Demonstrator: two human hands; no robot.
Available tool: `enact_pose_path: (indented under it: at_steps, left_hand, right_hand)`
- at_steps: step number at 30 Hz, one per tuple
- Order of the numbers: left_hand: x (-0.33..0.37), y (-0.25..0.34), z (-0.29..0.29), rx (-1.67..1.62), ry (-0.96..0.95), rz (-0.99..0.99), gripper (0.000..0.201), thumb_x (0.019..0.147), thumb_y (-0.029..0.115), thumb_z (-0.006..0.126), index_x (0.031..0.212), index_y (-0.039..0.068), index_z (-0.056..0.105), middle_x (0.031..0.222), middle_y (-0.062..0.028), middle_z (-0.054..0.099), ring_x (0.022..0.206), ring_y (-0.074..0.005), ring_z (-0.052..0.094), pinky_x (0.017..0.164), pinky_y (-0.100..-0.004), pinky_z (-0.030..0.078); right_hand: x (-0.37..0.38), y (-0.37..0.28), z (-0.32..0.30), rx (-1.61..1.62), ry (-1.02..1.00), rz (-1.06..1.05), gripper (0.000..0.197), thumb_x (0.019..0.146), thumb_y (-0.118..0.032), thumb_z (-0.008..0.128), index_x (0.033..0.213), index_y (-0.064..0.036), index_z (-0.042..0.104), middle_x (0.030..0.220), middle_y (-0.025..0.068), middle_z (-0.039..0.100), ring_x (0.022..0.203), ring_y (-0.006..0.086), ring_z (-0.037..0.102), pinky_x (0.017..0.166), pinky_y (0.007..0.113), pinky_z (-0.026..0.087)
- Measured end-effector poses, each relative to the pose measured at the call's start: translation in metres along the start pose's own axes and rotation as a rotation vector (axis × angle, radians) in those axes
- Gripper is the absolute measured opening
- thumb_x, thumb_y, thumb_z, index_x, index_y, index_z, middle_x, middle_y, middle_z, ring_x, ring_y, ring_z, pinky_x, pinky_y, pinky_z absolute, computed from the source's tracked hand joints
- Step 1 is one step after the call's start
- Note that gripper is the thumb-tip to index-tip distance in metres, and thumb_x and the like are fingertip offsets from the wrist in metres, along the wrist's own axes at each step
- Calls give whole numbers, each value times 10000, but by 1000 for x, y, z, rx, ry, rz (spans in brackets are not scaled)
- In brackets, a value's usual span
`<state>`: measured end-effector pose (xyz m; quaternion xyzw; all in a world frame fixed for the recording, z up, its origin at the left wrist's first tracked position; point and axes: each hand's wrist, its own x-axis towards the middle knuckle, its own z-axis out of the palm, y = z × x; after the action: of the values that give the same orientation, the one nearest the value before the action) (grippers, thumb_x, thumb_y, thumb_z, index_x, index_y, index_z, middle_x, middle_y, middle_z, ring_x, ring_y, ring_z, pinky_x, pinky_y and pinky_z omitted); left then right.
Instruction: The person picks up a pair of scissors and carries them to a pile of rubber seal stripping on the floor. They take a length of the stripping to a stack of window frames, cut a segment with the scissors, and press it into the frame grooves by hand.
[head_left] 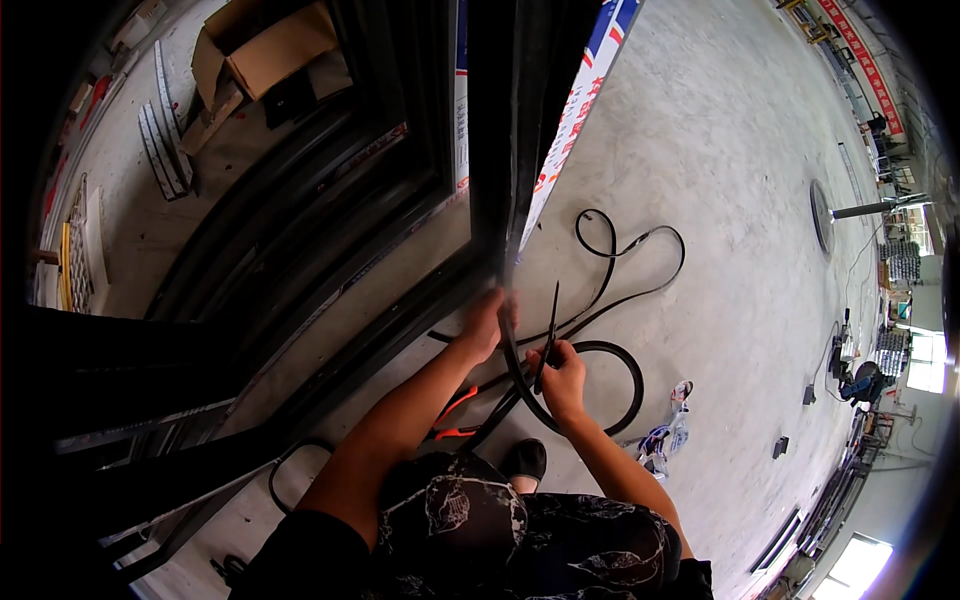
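A black window or door frame point(490, 130) stands upright in front of me. My left hand point(484, 328) is closed at its lower corner, with the fingers around a black rubber strip point(641, 372). The strip runs down past my hands and lies in loops on the floor. My right hand point(562, 382) is closed around a slim dark pointed tool point(553, 318), its tip upward. Its exact kind is hard to make out. Beside my forearms, pliers with red-orange handles point(457, 433) lie on the floor, partly hidden by the strip and my clothing.
More black frames point(300, 200) stand at the left. An open cardboard box point(275, 55) sits behind them. Near my right forearm lies a crumpled plastic bag point(668, 435) on the grey concrete floor point(740, 200). Farther right are a small black object point(780, 446) and stacked materials along the wall.
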<state>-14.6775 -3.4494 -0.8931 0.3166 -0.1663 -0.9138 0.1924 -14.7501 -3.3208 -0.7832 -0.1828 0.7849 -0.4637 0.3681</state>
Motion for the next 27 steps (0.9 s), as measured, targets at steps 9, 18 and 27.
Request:
enact_pose_path:
  at_steps: [9,18,27]
  left_hand:
    - [28,-15,-9,-139,169,-41,371,929,487,481,906,125,558,752,23,532,674,-131,514,645,-301,432]
    - [-16,8,-15,-17,130,-108,338,934,424,507,946,94,583,768,15,559,673,-122,529,622,-289,431]
    - [-171,48,-13,179,125,-1,331,955,390,498,918,65,552,714,12,496,602,-75,437,546,-228,362]
  right_hand:
    - [-1,6,-3,21,1,-26,156,811,-96,705,836,-14,574,700,11,595,610,79,537,549,230,432]
    - [-4,-10,-24,-296,-93,13,446,750,-398,743,833,-2,556,691,83,582,637,166,530,585,325,424]
    - [-7,-54,-35,-622,-712,-22,529,740,-466,736,943,-7,570,773,70,532,744,177,511,671,324,426]
